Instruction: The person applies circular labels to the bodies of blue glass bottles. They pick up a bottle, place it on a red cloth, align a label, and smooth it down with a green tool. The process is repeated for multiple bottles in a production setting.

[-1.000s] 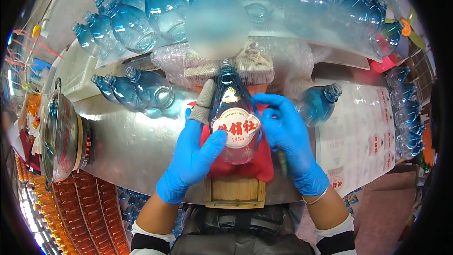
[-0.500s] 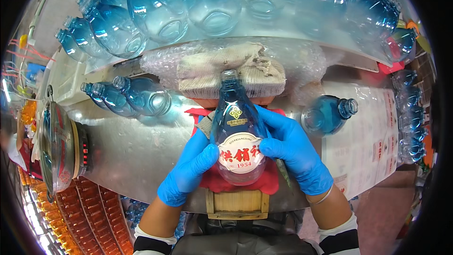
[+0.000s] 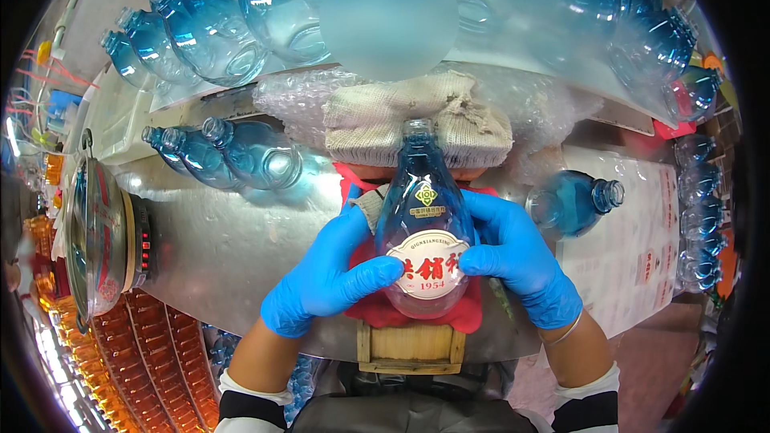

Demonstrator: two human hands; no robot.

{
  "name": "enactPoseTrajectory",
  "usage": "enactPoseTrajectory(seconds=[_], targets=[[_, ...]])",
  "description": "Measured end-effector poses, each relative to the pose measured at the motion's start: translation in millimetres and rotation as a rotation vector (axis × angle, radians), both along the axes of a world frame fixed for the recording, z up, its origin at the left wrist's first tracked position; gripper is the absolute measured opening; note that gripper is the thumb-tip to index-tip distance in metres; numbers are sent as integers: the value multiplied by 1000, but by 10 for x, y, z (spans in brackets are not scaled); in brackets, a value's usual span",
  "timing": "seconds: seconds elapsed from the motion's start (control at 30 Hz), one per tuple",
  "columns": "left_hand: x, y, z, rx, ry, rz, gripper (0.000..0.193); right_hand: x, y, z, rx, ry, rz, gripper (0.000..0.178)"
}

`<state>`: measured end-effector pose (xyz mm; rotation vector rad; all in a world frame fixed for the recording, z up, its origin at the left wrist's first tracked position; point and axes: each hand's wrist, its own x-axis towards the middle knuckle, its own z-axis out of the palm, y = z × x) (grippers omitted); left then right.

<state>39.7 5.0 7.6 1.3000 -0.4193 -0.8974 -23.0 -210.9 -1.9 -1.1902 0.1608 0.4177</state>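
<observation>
A blue glass bottle [image 3: 420, 184], clear toward its base, leans with its neck on a folded beige knitted cloth [image 3: 413, 116]. It bears a cream label [image 3: 429, 282] with red print and a small gold emblem above that. My left hand [image 3: 333, 273], in a blue glove, grips the bottle's left side, its thumb on the label's left edge. On the opposite side my right hand [image 3: 521, 261], gloved alike, has its thumb pressed at the label's right edge. The fingers behind the bottle are partly hidden. Under the bottle lies a red cloth [image 3: 365, 313] above a wooden block [image 3: 411, 346].
Several blue bottles [image 3: 204, 40] line the far side behind bubble wrap [image 3: 293, 100]. More bottles [image 3: 257, 156] lie at the left on the metal table [image 3: 208, 248]; one bottle [image 3: 565, 202] lies right, beside printed sheets [image 3: 626, 248]. A round device [image 3: 100, 236] stands at far left.
My left thumb has slid inward from the bottle's side onto the label's left edge. My right thumb stays at the right edge. The whole view has shifted slightly.
</observation>
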Motion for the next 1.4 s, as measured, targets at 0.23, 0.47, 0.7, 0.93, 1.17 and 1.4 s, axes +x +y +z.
enactPoseTrajectory(seconds=[0.23,0.47,0.7,0.93,1.17,1.4], targets=[[51,37,-18,-14,-3,-49,70,-7,2,-45,31,10,-12,67],[15,-4,-126,-154,100,-19,77,-10,4,-43,42,-60,-34,68],[-145,-97,-54,-101,125,105,86,-18,148,175,7,-12,-129,65],[-189,-134,-174,-104,181,144,89,-53,144,70,37,-46,-182,61],[-297,-42,-126,-86,-19,102,101,-284,162,-33,-161,-162,-151,84],[-332,-3,-141,17,-70,110,103,-283,138,-52,-190,-188,-118,90]])
